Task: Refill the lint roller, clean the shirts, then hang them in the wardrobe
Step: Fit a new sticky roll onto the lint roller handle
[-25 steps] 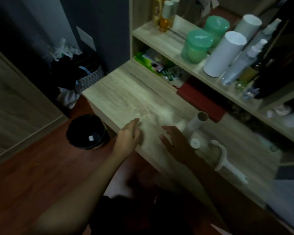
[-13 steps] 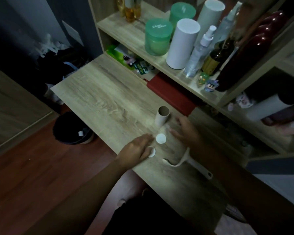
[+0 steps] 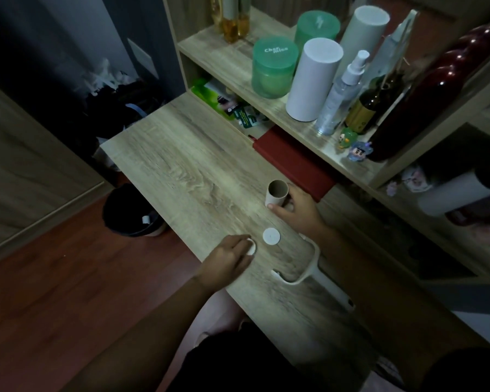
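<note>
An empty cardboard core (image 3: 276,193) stands upright on the wooden desk (image 3: 187,168). My right hand (image 3: 297,210) wraps around its base, thumb in front. A white round end cap (image 3: 271,236) lies flat on the desk between my hands. My left hand (image 3: 229,260) rests flat on a second white cap (image 3: 251,247), covering most of it. The white lint roller handle (image 3: 309,271) lies bare near the desk's front edge, partly under my right forearm. Two tall white rolls (image 3: 313,80) stand on the shelf above.
A black waste bin (image 3: 130,212) sits on the floor left of the desk. A red notebook (image 3: 294,162) lies under the shelf. Green jars (image 3: 275,66), spray bottles (image 3: 341,94) and a dark bottle (image 3: 371,104) crowd the shelf. A dark laundry pile (image 3: 108,108) fills the corner.
My right hand has moved forward from beside the caps and closed around the cardboard core. My left hand stays on the small white cap.
</note>
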Available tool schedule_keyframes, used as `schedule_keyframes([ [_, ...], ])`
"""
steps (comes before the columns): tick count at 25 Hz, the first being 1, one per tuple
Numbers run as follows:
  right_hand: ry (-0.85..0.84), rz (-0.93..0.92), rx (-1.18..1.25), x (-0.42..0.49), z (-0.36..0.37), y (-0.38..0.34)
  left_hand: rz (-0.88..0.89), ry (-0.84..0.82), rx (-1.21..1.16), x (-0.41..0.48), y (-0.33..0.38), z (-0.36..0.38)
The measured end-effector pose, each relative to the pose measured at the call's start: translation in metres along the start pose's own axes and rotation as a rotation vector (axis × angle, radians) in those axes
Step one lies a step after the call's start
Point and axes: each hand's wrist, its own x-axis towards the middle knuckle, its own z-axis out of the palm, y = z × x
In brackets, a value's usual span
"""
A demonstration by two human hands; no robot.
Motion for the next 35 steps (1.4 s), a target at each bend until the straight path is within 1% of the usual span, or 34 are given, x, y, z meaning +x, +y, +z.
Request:
schedule_keyframes([
  [2, 0.007, -0.083, -0.045, -0.006, -0.005, -0.005, -0.159, 0.182, -0.082, 0.011, 0.003, -0.017],
  [4, 0.008, -0.161, -0.074, -0.014, -0.007, -0.009, -0.353, 0.327, -0.262, 0.024, 0.007, -0.036],
  [5, 0.012, -0.197, -0.089, -0.018, -0.008, -0.009, -0.418, 0.388, -0.366, 0.031, 0.011, -0.044],
  [6, 0.018, -0.231, -0.113, -0.022, -0.008, -0.009, -0.453, 0.421, -0.485, 0.037, 0.015, -0.05],
  [7, 0.025, -0.261, -0.137, -0.025, -0.008, -0.008, -0.466, 0.418, -0.613, 0.042, 0.021, -0.055],
  [8, 0.028, -0.281, -0.149, -0.026, -0.008, -0.009, -0.455, 0.401, -0.71, 0.046, 0.026, -0.059],
  [9, 0.027, -0.291, -0.151, -0.027, -0.009, -0.01, -0.432, 0.384, -0.754, 0.048, 0.03, -0.061],
  [12, 0.018, -0.307, -0.149, -0.026, -0.01, -0.015, -0.386, 0.362, -0.744, 0.051, 0.035, -0.064],
  [18, -0.03, -0.318, -0.13, -0.029, -0.01, -0.022, -0.325, 0.411, -0.707, 0.048, 0.042, -0.064],
  [22, -0.019, -0.303, -0.102, -0.032, -0.01, -0.026, -0.33, 0.418, -0.725, 0.048, 0.045, -0.065],
  [24, -0.011, -0.314, -0.112, -0.033, -0.014, -0.027, -0.326, 0.429, -0.698, 0.047, 0.043, -0.065],
  [28, -0.024, -0.365, -0.178, -0.032, -0.019, -0.023, -0.327, 0.436, -0.67, 0.046, 0.039, -0.067],
  [31, 0.002, -0.405, -0.252, -0.031, -0.02, -0.022, -0.316, 0.438, -0.65, 0.046, 0.04, -0.069],
  [35, 0.03, -0.41, -0.356, -0.031, -0.023, -0.018, -0.261, 0.444, -0.609, 0.046, 0.044, -0.07],
])
